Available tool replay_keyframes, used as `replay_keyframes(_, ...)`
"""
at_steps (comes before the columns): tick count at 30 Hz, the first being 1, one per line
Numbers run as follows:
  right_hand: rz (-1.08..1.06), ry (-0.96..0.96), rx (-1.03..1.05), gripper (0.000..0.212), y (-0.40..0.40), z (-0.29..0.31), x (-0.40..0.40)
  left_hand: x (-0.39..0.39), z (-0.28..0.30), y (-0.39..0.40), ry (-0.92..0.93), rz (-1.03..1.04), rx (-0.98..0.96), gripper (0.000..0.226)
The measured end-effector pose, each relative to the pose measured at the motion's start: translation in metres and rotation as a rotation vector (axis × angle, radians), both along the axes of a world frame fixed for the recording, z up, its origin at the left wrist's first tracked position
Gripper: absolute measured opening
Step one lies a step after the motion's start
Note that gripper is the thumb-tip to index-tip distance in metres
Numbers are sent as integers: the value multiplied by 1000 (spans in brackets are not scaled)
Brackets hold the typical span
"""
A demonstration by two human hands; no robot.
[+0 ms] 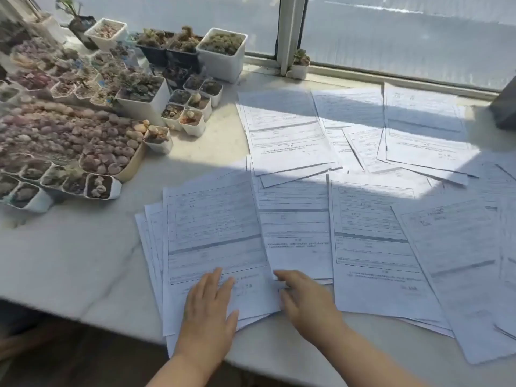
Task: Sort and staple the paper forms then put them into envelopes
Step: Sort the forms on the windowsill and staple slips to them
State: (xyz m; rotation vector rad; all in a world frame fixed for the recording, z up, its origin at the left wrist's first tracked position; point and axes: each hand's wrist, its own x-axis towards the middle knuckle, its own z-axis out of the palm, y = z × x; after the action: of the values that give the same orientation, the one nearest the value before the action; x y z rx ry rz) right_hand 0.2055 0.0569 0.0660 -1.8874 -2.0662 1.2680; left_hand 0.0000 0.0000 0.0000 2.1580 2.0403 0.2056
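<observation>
Several printed paper forms lie spread over a white marble ledge [69,263]. A loose stack of forms [212,233] lies nearest me at the left. My left hand [209,308] rests flat on its lower part, fingers straight. My right hand [307,300] lies at the stack's right edge, fingers stretched toward the paper's edge and touching it. More forms [368,247] fan out to the right, and other sheets [284,129] lie farther back by the window. No stapler or envelope is in view.
Many small pots of succulents [139,96] crowd the left of the ledge, with a long tray of them [69,141] in front. A window frame [290,32] runs along the back. A dark object [506,107] stands at the far right edge.
</observation>
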Motion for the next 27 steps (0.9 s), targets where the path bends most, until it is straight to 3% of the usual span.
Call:
replay_keyframes(4, -296, 46, -100, 29, 12, -14, -17, -2, 0, 3, 35, 7, -23, 60)
replay_keyframes(10, -250, 108, -256, 6, 4, -23, -21, -12, -2, -13, -51, -52, -71, 72)
replay_keyframes(13, -224, 152, -282, 16, -3, -24, -26, -18, -2, -16, -131, -70, -129, 75)
replay_keyframes(19, -370, 359, -353, 13, -10, -35, -42, -42, 0, -13, -172, -92, -164, 77)
replay_keyframes(27, -344, 547, -534, 18, 3, -34, -43, -56, -14, 8, -287, -229, 55, 69)
